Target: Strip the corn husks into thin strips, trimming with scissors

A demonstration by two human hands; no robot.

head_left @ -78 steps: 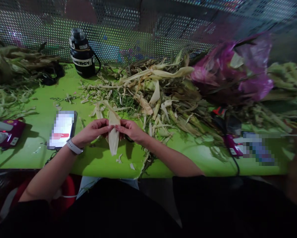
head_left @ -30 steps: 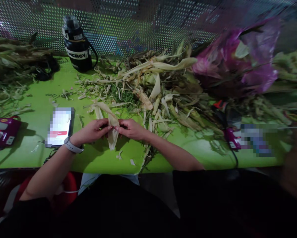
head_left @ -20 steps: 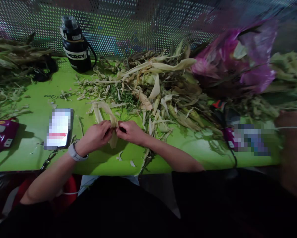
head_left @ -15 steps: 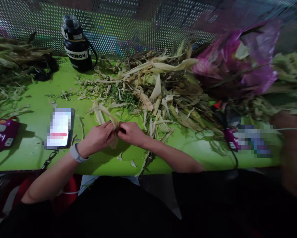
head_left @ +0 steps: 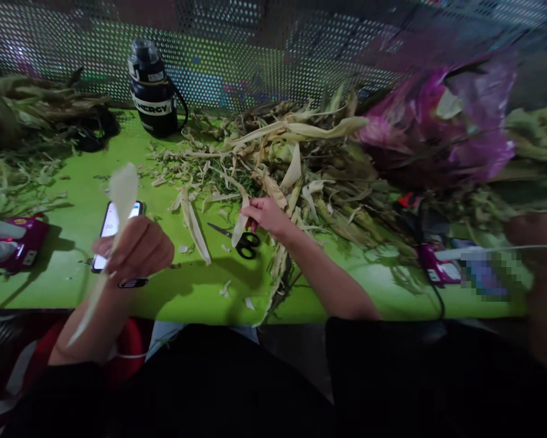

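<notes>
My left hand (head_left: pixel 140 248), slightly blurred, is closed on a long pale strip of corn husk (head_left: pixel 124 188) above the phone (head_left: pixel 109 226). The strip sticks up past the fingers and trails down across my forearm. Farther right, my right hand (head_left: pixel 266 217) pinches another husk strip (head_left: pixel 239 230) between thumb and fingers. Just below that hand lie black-handled scissors (head_left: pixel 247 244) on the green tabletop (head_left: pixel 173 301), partly covered by the strip. A loose piece of husk (head_left: pixel 193 226) rests between my two hands.
A heap of dried husks (head_left: pixel 319 164) spreads behind my right hand, beside a pink plastic bag (head_left: pixel 437 128). A dark bottle (head_left: pixel 153 91) stands against the perforated panel. Purple power strips (head_left: pixel 27 249) lie at both sides. Another person's arm (head_left: pixel 540 261) is at far right.
My hands were together on the husk and are now apart, each with a strip. The left moved left over the phone, the right moved right and slightly up. The scissors have come into view.
</notes>
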